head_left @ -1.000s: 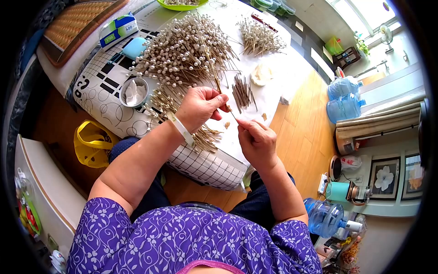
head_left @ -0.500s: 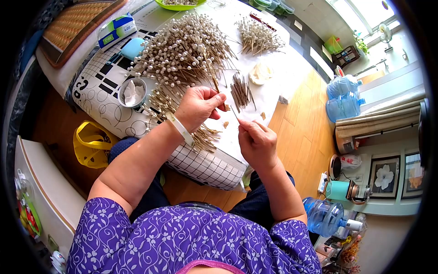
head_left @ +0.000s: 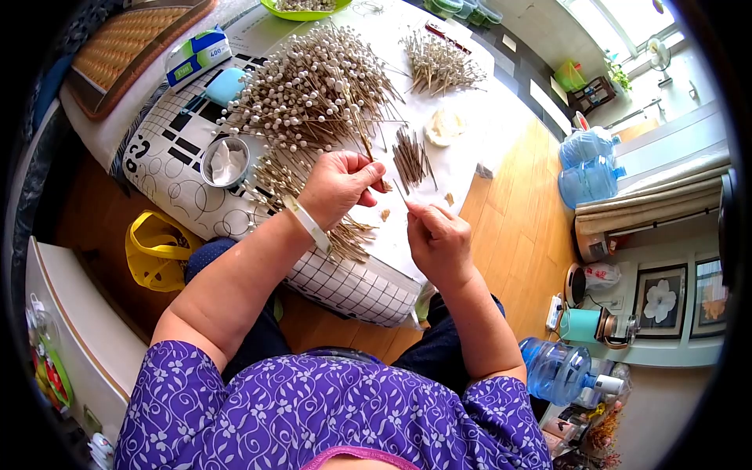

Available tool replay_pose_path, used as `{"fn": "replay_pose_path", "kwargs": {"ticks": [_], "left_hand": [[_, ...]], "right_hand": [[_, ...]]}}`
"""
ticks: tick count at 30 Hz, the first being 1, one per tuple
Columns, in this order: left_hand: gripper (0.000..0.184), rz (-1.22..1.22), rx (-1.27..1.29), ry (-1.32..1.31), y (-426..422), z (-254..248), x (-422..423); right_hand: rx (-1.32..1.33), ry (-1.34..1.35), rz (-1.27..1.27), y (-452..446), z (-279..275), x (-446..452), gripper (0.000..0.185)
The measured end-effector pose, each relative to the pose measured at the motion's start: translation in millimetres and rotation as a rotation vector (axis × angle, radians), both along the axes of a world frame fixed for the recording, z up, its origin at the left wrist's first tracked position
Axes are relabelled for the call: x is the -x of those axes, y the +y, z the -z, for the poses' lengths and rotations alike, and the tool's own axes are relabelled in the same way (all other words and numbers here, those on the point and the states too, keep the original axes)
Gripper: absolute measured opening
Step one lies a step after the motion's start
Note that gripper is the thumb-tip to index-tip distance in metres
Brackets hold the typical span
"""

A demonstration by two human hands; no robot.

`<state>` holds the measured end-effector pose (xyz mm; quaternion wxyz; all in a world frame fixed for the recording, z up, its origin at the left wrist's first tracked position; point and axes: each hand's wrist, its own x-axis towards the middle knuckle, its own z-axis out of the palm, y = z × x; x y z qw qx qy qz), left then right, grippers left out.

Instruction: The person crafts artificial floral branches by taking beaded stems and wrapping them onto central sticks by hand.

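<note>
My left hand [head_left: 338, 186] is closed in a pinch around a brown stem [head_left: 365, 142], which slants up toward a heap of white-budded stems [head_left: 313, 86]. Thumb and forefinger of my right hand [head_left: 439, 244] press together on one end of a thin, stick-like piece [head_left: 400, 190]; its exact kind is too small to make out. Just beyond the hands lies a small pile of bare brown sticks [head_left: 410, 159]. Under my left wrist are more budded stems [head_left: 345, 237]. Small tan scraps [head_left: 385, 214] rest on the white table cover between the hands.
Around the table [head_left: 462, 184] are a round pale dish [head_left: 445, 127], a tub with white material [head_left: 227, 162], a blue case [head_left: 225, 86], a tissue pack [head_left: 197, 56], a second stem bunch [head_left: 442, 63] and a green bowl [head_left: 305, 9]. A yellow bag [head_left: 157, 249] stands on the floor.
Both hands keep nearly the same pose, with the stem and thin piece still held. The whole view has shifted very slightly.
</note>
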<state>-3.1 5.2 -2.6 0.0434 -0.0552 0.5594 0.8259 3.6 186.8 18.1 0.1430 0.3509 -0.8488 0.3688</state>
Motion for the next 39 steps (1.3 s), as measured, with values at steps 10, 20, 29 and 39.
{"fn": "replay_pose_path", "kwargs": {"ticks": [10, 20, 29, 39], "left_hand": [[0.019, -0.01, -0.013, 0.004, 2.2, 2.9, -0.2], [0.019, -0.013, 0.041, 0.034, 3.2, -2.7, -2.9], [0.017, 0.029, 0.127, 0.035, 6.4, -7.2, -6.0], [0.018, 0.068, 0.152, 0.052, 2.9, -4.5, -4.9]], "right_hand": [[-0.018, 0.07, -0.071, -0.1, 1.9, -1.5, 0.015], [0.078, 0.192, 0.247, 29.4, -7.9, 39.1, 0.01], [0.109, -0.21, 0.469, 86.9, 38.4, 195.1, 0.014], [0.101, -0.247, 0.574, 77.8, 60.7, 238.9, 0.025]]}}
